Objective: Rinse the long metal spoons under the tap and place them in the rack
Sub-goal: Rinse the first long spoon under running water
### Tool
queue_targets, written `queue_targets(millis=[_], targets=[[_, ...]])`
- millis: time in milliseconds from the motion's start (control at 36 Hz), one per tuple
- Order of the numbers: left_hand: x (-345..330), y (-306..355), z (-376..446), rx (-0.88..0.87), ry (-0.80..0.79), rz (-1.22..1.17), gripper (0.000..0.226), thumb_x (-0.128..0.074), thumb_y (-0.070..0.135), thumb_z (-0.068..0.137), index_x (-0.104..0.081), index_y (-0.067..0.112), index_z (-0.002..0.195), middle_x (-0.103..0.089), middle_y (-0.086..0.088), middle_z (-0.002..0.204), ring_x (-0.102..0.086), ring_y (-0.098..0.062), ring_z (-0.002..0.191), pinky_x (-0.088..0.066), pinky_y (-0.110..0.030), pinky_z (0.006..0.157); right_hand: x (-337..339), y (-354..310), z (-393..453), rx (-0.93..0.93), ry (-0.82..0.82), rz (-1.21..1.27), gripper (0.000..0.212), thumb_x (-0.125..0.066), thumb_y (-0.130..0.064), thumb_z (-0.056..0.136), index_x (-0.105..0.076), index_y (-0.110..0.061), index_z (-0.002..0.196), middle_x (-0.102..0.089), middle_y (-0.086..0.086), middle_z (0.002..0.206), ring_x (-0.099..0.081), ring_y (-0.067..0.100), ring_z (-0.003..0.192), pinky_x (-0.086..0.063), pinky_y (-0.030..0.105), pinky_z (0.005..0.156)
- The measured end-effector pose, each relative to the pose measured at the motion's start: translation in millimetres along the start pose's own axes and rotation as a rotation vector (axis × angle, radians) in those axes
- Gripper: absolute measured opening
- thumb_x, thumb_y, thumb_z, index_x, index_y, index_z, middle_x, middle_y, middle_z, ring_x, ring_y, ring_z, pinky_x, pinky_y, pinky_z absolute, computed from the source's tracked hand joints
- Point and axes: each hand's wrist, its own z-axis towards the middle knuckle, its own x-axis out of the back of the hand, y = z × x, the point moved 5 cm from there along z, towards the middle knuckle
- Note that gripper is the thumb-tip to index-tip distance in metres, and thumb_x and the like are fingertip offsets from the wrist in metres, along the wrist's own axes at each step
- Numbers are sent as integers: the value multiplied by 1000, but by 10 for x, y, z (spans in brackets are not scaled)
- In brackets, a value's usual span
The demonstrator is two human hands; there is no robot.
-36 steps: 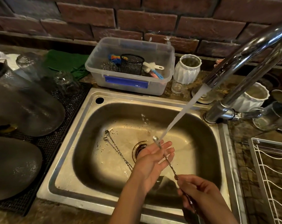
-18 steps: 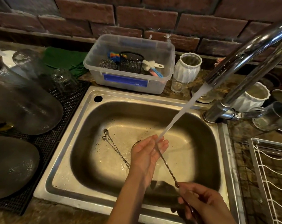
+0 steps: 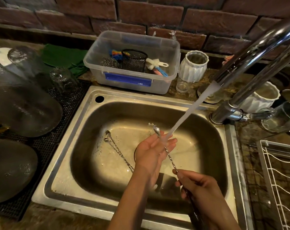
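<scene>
My right hand (image 3: 199,186) grips the lower end of a long twisted metal spoon (image 3: 170,159), which slants up to the left over the steel sink (image 3: 84,123). Its small bowl sticks out above the fingers of my left hand (image 3: 151,151). That hand is spread flat, palm against the spoon's upper stem, where the water stream (image 3: 189,112) from the chrome tap (image 3: 250,52) hits. Two more long spoons (image 3: 119,153) lie side by side on the sink floor, left of the drain. The white wire rack (image 3: 280,180) stands at the right edge.
A clear plastic box (image 3: 132,80) with scrubbers and a mesh cup sits behind the sink. White ribbed pots (image 3: 194,67) and glasses crowd the counter near the tap base. Upturned glassware (image 3: 24,103) and dark plates lie on a black mat to the left.
My left hand has slid along the spoon's stem, and the spoon's bowl now shows above its fingertips. My right hand keeps its hold on the handle.
</scene>
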Motion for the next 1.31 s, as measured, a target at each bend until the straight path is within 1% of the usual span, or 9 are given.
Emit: queue_targets(millis=[139,333,556,667,722,806,944,1139,1306], targets=[[-52,64,-29,-28,-46,-19,47,-71,4,75,-60,-10,118,-73,-24,110,-73,-37,100,-60,-35,87,-41,-37,103,25,-17,12,16,-70,-12,86,-84,-19,88,-72,14,69,-52,14,48,-42,18,45],[-9,110,28,-27,-104,-11,36,-64,-3,90,-56,-11,124,-71,-26,113,-71,-41,102,-60,-38,85,-104,-95,245,80,-13,-54,16,-69,-18,89,-83,-23,91,-73,10,72,-54,13,52,-43,20,50],[-15,185,74,-46,-134,67,58,-76,4,70,-58,-8,124,-71,-27,114,-72,-36,102,-59,-36,88,-223,-228,430,118,-37,-56,15,-68,-19,90,-82,-18,87,-73,10,74,-57,10,56,-46,15,51],[7,275,144,-47,-123,147,51,-70,6,73,-59,-2,122,-73,-20,114,-73,-33,98,-59,-42,85,-273,-280,496,131,-48,-69,30,-59,-34,96,-80,-14,87,-71,20,78,-61,22,68,-49,28,63],[15,314,191,-53,-134,147,44,-65,0,83,-57,-2,126,-73,-18,114,-73,-31,99,-60,-39,80,-299,-291,533,109,-50,0,40,-52,-43,98,-80,-15,90,-74,17,78,-63,22,69,-49,33,67],[25,381,251,-70,-139,128,35,-52,-11,94,-55,-5,128,-73,-19,113,-73,-29,102,-60,-33,83,-329,-290,596,47,-69,131,53,-44,-51,97,-80,-11,94,-75,19,84,-64,23,65,-48,32,63],[2,519,315,-86,-158,118,38,-53,-11,93,-52,-6,131,-70,-24,118,-71,-34,106,-59,-36,90,-386,-315,650,-12,-182,292,73,-39,-62,90,-69,1,112,-76,22,99,-67,24,67,-53,31,61],[0,710,417,-109,-165,113,37,-52,-13,94,-52,-6,131,-69,-24,120,-70,-35,107,-58,-38,92,-461,-400,749,-39,-290,372,81,-30,-66,88,-66,2,117,-74,23,109,-72,25,71,-53,36,67],[18,806,481,-130,-150,102,35,-51,-12,95,-54,-6,129,-70,-23,118,-70,-34,108,-58,-37,92,-506,-439,777,-81,-346,457,81,-29,-67,91,-77,-3,103,-73,24,114,-74,27,72,-59,31,61]])
